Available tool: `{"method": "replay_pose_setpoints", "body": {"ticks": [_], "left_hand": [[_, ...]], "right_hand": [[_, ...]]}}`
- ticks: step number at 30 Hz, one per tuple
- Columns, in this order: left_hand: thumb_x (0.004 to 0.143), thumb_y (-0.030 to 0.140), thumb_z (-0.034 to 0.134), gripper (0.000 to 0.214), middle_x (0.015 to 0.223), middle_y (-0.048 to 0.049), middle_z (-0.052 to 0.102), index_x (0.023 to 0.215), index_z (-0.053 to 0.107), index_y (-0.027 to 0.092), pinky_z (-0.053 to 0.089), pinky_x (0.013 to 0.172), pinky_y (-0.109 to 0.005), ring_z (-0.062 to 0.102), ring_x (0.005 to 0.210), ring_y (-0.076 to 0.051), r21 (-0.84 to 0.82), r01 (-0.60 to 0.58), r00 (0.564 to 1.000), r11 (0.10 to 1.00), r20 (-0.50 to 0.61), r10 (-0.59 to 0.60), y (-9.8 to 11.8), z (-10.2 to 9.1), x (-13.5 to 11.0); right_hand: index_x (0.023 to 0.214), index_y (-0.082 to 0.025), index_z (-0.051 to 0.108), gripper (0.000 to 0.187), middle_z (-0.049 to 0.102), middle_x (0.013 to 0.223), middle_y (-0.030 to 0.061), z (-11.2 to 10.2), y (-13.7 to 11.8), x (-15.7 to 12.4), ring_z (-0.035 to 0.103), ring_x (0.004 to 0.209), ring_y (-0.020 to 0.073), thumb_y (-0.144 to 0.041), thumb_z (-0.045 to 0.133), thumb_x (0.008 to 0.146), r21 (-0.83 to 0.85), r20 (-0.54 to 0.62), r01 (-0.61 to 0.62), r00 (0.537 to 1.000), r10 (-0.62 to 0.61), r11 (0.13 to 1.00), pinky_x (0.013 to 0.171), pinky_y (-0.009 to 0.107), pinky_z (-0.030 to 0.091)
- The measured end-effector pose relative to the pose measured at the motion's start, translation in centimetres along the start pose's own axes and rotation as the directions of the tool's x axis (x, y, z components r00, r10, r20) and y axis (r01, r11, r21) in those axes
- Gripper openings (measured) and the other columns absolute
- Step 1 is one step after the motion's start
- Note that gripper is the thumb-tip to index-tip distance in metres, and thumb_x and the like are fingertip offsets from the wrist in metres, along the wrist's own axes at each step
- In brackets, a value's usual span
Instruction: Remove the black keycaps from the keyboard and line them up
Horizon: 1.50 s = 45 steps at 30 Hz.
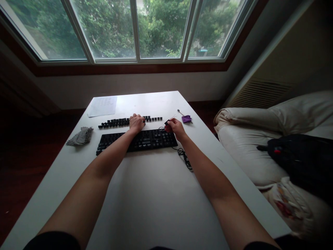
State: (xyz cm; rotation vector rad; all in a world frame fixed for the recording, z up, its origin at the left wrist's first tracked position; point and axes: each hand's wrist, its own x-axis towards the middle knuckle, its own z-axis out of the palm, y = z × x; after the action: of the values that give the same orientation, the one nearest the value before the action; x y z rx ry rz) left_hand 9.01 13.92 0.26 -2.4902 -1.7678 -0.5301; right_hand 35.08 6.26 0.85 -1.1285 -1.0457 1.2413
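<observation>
A black keyboard point(148, 141) lies across the white table, with some of its keys off. Behind it, loose black keycaps point(118, 122) stand in rows. My left hand point(136, 122) is over these rows, fingers curled and closed, with a small dark piece like a keycap at the fingertips. Above the keyboard's right end, my right hand point(177, 127) pinches a small tool with thin wires and a red part, which looks like a keycap puller point(168, 128). A black keycap point(167, 122) shows at its fingertips.
The keyboard's coiled cable point(185, 159) lies to its right. A purple cloth point(186, 119) and a small brush point(180, 111) are at the back right. A grey cloth point(80, 136) and a paper sheet point(102, 106) are on the left. A sofa point(239, 149) stands beside the table point(156, 194).
</observation>
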Motion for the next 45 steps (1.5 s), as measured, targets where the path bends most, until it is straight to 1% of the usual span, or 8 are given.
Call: {"method": "replay_pose_setpoints", "body": {"ticks": [7, 16, 20, 25, 29, 34, 38, 45], "left_hand": [[0.086, 0.031, 0.063, 0.021, 0.112, -0.0116, 0.066, 0.103, 0.075, 0.027, 0.037, 0.097, -0.048, 0.045, 0.117, -0.034, -0.025, 0.018, 1.000, 1.000, -0.013, -0.018, 0.4, -0.6, -0.3], [0.089, 0.030, 0.060, 0.019, 0.112, -0.0113, 0.067, 0.101, 0.075, 0.026, 0.039, 0.094, -0.048, 0.049, 0.113, -0.033, -0.065, -0.027, 0.999, 0.998, -0.047, 0.024, 1.7, -1.6, -2.5], [0.091, 0.033, 0.060, 0.019, 0.110, -0.0099, 0.068, 0.100, 0.075, 0.026, 0.041, 0.092, -0.047, 0.052, 0.111, -0.032, -0.115, -0.037, 0.999, 0.993, -0.017, 0.035, 2.7, -1.6, -4.0], [0.093, 0.035, 0.061, 0.019, 0.107, -0.0083, 0.068, 0.101, 0.076, 0.027, 0.043, 0.093, -0.045, 0.054, 0.108, -0.030, -0.182, -0.095, 0.995, 0.979, 0.014, 0.099, 4.1, -1.7, -6.3], [0.091, 0.033, 0.063, 0.020, 0.110, -0.0087, 0.067, 0.106, 0.074, 0.027, 0.043, 0.097, -0.044, 0.054, 0.111, -0.030, -0.198, -0.102, 0.994, 0.975, 0.008, 0.106, 5.0, -1.8, -7.7], [0.090, 0.033, 0.064, 0.022, 0.112, -0.0092, 0.065, 0.110, 0.072, 0.026, 0.044, 0.098, -0.044, 0.054, 0.111, -0.030, -0.174, -0.111, 0.994, 0.978, -0.012, 0.110, 5.3, -1.6, -8.1], [0.091, 0.032, 0.063, 0.022, 0.113, -0.0095, 0.065, 0.111, 0.071, 0.026, 0.043, 0.098, -0.045, 0.053, 0.112, -0.030, -0.166, -0.100, 0.995, 0.981, -0.011, 0.100, 5.4, -1.7, -8.3], [0.092, 0.031, 0.061, 0.022, 0.114, -0.0098, 0.065, 0.111, 0.072, 0.026, 0.043, 0.097, -0.045, 0.054, 0.112, -0.030, -0.188, -0.109, 0.994, 0.976, -0.032, 0.104, 5.4, -1.7, -8.7]], "right_hand": [[0.093, -0.022, 0.051, 0.026, 0.071, 0.070, 0.0010, 0.0, 0.0, 0.1, 0.069, 0.056, 0.0153, -0.035, 0.071, 0.083, -0.013, 0.013, 0.006, 1.000, -0.006, 1.000, 0.048, 0.023, 0.055], [0.090, -0.020, 0.059, 0.022, 0.071, 0.085, 0.0023, 0.9, -0.6, -0.4, 0.070, 0.067, 0.0133, -0.038, 0.068, 0.084, -0.148, 0.167, 0.156, 0.977, -0.131, 0.977, 0.054, 0.021, 0.054], [0.097, -0.021, 0.065, 0.018, 0.073, 0.083, 0.0014, 1.5, -1.0, -1.1, 0.070, 0.070, 0.0143, -0.035, 0.067, 0.085, -0.274, 0.256, 0.274, 0.945, -0.204, 0.922, 0.060, 0.023, 0.056], [0.100, -0.027, 0.067, 0.016, 0.072, 0.077, -0.0022, 2.1, -1.1, -1.7, 0.069, 0.069, 0.0158, -0.033, 0.068, 0.085, -0.398, 0.253, 0.383, 0.919, -0.301, 0.834, 0.069, 0.029, 0.057], [0.096, -0.027, 0.068, 0.013, 0.072, 0.076, -0.0019, 2.3, -0.9, -1.8, 0.068, 0.068, 0.0177, -0.031, 0.069, 0.084, -0.451, 0.255, 0.395, 0.916, -0.309, 0.800, 0.070, 0.031, 0.055], [0.098, -0.026, 0.069, 0.013, 0.071, 0.074, -0.0017, 2.5, -0.4, -1.5, 0.065, 0.066, 0.0174, -0.033, 0.064, 0.088, -0.531, 0.292, 0.437, 0.899, -0.327, 0.726, 0.069, 0.029, 0.052], [0.096, -0.026, 0.070, 0.014, 0.071, 0.073, -0.0024, 2.7, -0.2, -1.4, 0.064, 0.065, 0.0162, -0.035, 0.064, 0.087, -0.514, 0.343, 0.423, 0.899, -0.273, 0.746, 0.066, 0.027, 0.049], [0.088, -0.022, 0.070, 0.010, 0.060, 0.061, -0.0057, 1.6, -1.9, -2.0, 0.047, 0.056, 0.0111, -0.030, 0.068, 0.083, -0.558, 0.502, 0.524, 0.831, -0.242, 0.644, 0.058, 0.023, 0.039]]}}
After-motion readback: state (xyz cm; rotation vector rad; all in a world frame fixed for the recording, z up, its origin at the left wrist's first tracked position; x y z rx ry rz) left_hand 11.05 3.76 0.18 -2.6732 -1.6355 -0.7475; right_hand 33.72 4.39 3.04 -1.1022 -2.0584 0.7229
